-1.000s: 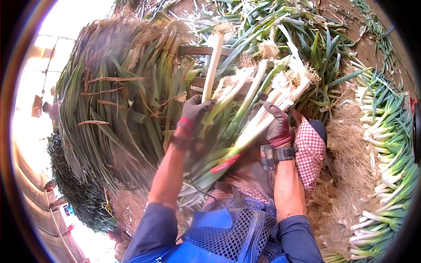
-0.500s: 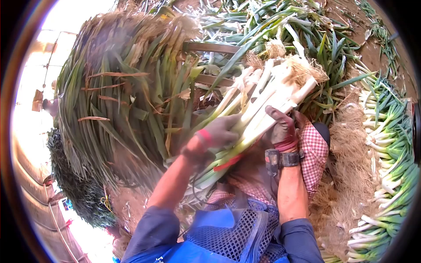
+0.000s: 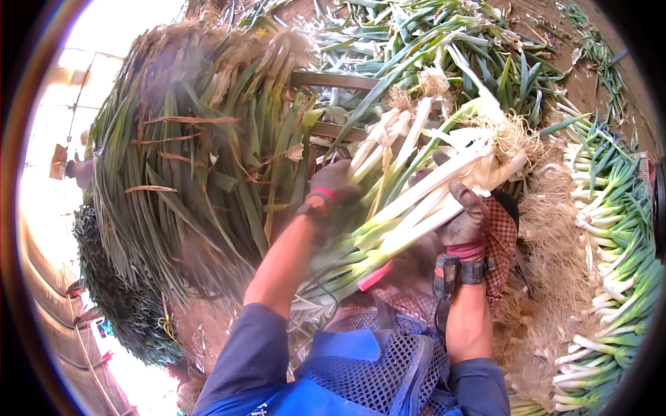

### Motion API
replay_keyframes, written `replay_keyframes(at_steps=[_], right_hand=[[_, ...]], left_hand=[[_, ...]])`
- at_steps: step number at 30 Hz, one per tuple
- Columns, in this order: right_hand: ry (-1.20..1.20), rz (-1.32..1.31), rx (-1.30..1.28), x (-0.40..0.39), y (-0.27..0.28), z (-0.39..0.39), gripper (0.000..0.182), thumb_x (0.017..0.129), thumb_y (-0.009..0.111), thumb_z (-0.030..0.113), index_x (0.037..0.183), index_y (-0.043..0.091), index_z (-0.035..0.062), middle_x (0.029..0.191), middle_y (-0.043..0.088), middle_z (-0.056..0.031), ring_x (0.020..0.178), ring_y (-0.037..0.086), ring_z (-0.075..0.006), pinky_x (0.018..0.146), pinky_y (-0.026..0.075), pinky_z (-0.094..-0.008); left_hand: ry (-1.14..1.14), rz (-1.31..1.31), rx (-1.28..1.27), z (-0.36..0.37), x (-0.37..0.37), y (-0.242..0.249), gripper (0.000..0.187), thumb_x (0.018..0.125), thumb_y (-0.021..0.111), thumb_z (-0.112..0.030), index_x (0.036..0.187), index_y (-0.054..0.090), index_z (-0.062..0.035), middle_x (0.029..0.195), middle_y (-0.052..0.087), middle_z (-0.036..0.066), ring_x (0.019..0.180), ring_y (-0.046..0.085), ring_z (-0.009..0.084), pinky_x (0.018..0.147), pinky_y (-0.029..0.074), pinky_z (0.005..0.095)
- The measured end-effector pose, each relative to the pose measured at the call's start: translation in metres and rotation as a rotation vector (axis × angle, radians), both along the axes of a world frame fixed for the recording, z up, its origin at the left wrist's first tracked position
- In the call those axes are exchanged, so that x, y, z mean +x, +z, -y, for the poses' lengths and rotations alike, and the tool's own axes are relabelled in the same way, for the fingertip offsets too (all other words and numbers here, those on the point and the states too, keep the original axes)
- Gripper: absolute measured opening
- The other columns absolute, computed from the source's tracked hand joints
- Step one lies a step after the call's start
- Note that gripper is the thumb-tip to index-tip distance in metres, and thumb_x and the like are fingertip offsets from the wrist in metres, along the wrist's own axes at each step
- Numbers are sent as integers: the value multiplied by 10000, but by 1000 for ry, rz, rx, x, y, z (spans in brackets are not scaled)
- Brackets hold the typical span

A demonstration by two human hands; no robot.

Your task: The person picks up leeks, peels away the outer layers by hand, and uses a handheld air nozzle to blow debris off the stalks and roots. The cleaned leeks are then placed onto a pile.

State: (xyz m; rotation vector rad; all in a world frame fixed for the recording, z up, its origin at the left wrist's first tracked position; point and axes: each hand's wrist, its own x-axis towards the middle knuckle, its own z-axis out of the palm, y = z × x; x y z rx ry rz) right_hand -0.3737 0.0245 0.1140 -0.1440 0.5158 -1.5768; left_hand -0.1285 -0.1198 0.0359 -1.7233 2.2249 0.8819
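Observation:
My gloved right hand (image 3: 463,218) is wrapped round a bunch of leeks (image 3: 423,201) near the white ends, whose roots point to the upper right. The green leaves of the bunch slant down over my lap. My gloved left hand (image 3: 334,182) is at the lower end of other, loose leeks (image 3: 371,145) left of the bunch; its fingers are blurred and partly hidden by the stalks. A red band (image 3: 375,275) lies against the leaves of the bunch.
A large stack of leeks (image 3: 208,145) stands at the left beside metal bars (image 3: 340,81). Leek leaves (image 3: 513,66) are heaped ahead. Cut roots (image 3: 548,243) lie at my right, bordered by a long row of leeks (image 3: 614,256).
My left hand has moved up and left, off the held bunch to the leeks beside it. My right hand and the bunch have shifted slightly right and down.

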Motion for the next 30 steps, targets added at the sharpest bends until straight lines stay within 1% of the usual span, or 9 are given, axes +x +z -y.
replay_keyframes(at_steps=[3, 7, 14, 16, 21, 23, 26, 27, 30], right_hand=[[-60, 51, -23, 2, -3, 0, 689, 899, 675, 219, 1490, 436, -41, 1293, 633, -297, 1213, 638, -427, 1105, 487, -561], [-68, -32, 2, 7, -9, -4, 664, 907, 669, 199, 1488, 448, -32, 1283, 639, -284, 1212, 643, -421, 1103, 488, -561], [-6, 56, 73, 13, 14, -3, 607, 866, 704, 202, 1393, 528, -42, 1228, 676, -207, 1090, 685, -352, 1018, 540, -492], [-130, -150, 135, 16, 13, -2, 530, 868, 704, 201, 1321, 576, -42, 1199, 692, -182, 1068, 691, -335, 1016, 546, -460], [-53, -170, 108, 21, 26, -7, 352, 892, 732, 135, 1195, 633, -14, 1067, 681, -83, 979, 689, -214, 918, 569, -374], [-25, -88, 30, 31, 21, -3, 365, 902, 728, 143, 1225, 634, 1, 1121, 679, -87, 1041, 671, -209, 958, 544, -367], [86, -180, 10, 43, 47, -1, 458, 952, 729, 225, 1335, 615, 2, 1217, 665, -58, 1109, 633, -178, 1011, 497, -353], [71, -172, -6, 47, 38, 4, 463, 963, 727, 248, 1338, 615, 1, 1217, 664, -51, 1112, 626, -167, 1007, 494, -347], [77, -223, -8, 53, 61, 6, 468, 987, 714, 276, 1349, 614, -3, 1221, 661, -44, 1124, 616, -152, 1004, 489, -336]], left_hand=[[159, -219, -66, 2, 22, 36, 601, 668, 823, -359, 1196, 730, -87, 1043, 774, 164, 947, 751, 300, 881, 582, 414], [427, -493, -21, 12, 70, 40, 469, 725, 784, -155, 1147, 691, 27, 920, 742, 146, 847, 723, 206, 785, 572, 340], [466, -764, 61, -18, 71, 91, 509, 736, 727, -83, 1222, 643, 43, 1020, 712, 79, 846, 662, 134, 751, 545, 292], [428, -852, 44, -27, 64, 88, 587, 737, 721, -75, 1298, 611, 58, 1041, 691, 52, 870, 654, 133, 772, 542, 278], [353, -1006, 206, -44, 33, 107, 707, 733, 729, -74, 1402, 557, 79, 1177, 684, 72, 1026, 644, 148, 915, 522, 275], [301, -1040, 249, -53, 17, 121, 779, 743, 726, -58, 1475, 499, 80, 1297, 646, 101, 1182, 603, 164, 1032, 475, 280], [127, -1118, 236, -61, 0, 115, 866, 789, 782, -84, 1557, 401, 40, 1407, 566, 93, 1199, 581, 148, 921, 516, 274], [258, -1169, 405, -69, -5, 131, 1051, 795, 876, -162, 1619, 254, 34, 1562, 433, 126, 1371, 488, 191, 1081, 464, 331], [8, -845, 73, -79, -13, 137, 1282, 713, 973, -271, 1640, 139, 27, 1624, 363, 164, 1444, 444, 245, 1185, 386, 383]])
